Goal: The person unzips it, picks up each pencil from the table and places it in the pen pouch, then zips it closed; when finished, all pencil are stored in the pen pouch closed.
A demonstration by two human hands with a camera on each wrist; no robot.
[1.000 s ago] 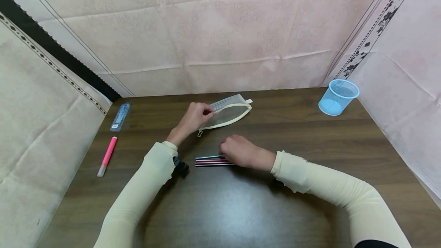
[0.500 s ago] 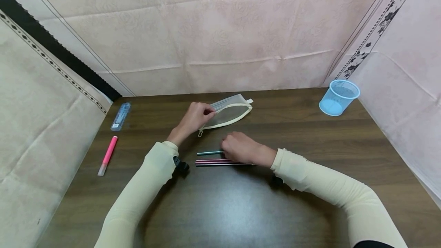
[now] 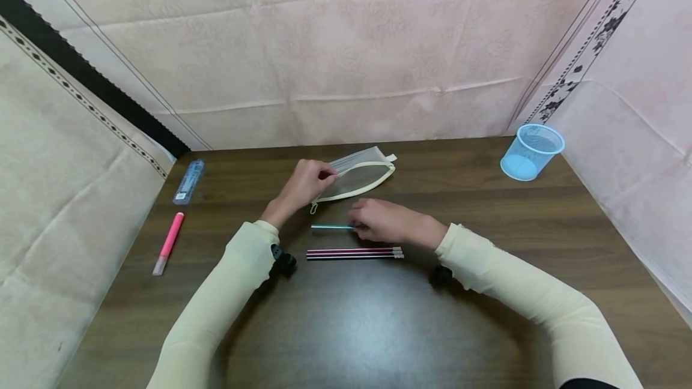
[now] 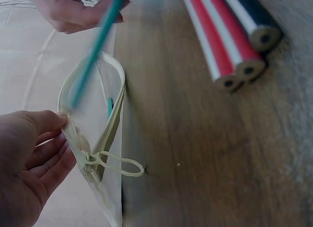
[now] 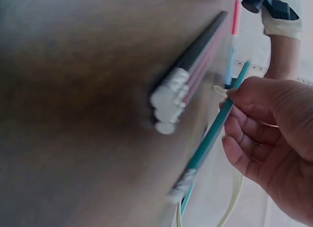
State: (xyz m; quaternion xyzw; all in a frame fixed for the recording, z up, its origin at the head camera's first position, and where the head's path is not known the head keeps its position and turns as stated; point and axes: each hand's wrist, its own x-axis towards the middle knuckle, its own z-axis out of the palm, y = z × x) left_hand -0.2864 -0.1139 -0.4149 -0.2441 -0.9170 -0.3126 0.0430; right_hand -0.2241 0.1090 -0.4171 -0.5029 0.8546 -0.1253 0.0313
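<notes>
My left hand point(image 3: 307, 183) pinches the rim of a see-through zip pouch point(image 3: 361, 181) with cream edging, whose mouth gapes in the left wrist view. From its zip hangs a looped pull point(image 4: 122, 166). A short teal piece point(image 4: 110, 107) shows within the pouch. Between thumb and fingers, my right hand point(image 3: 390, 221) holds a teal pencil point(image 5: 215, 128) above the table, its metal-and-eraser end toward the wrist camera. Close by on the table lie two red-and-white striped pencils point(image 4: 222, 34) and a dark one point(image 4: 254, 19), side by side.
A blue plastic cup point(image 3: 527, 159) stands at the back right of the wooden table point(image 3: 346, 323). Along the left side lie a pink pen point(image 3: 170, 239) with a clear end and a blue labelled packet point(image 3: 188, 183). Cloth-covered walls point(image 3: 346, 65) border the table.
My right hand has lifted the teal pencil off the row of pencils and carried it toward the pouch. The left hand stays at the pouch rim.
</notes>
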